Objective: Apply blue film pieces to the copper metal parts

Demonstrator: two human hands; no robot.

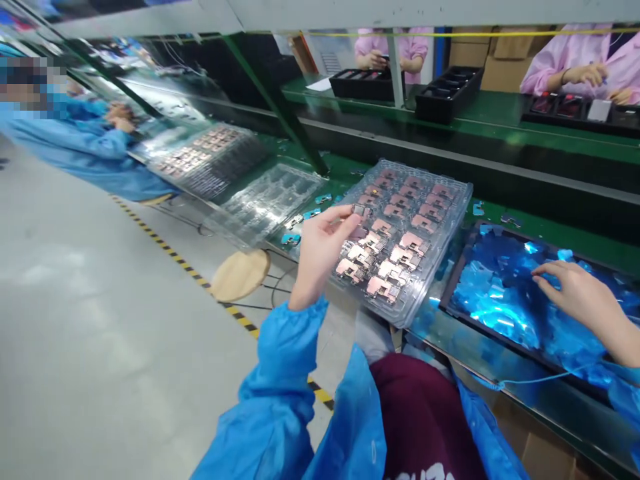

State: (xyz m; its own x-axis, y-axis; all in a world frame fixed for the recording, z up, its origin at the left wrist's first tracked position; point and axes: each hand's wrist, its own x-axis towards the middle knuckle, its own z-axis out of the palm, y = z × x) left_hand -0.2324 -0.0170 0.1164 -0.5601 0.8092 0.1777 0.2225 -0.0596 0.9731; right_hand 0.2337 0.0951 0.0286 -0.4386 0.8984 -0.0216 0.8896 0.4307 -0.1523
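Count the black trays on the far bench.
3: the left tray and middle tray sit side by side; the right tray runs off the frame's edge, so more may be hidden.

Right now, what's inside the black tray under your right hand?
Shiny blue film pieces lie heaped in the black tray, with the fingertips of your right hand resting on them. They cover the tray's floor, so the floor and anything beneath the film cannot be seen.
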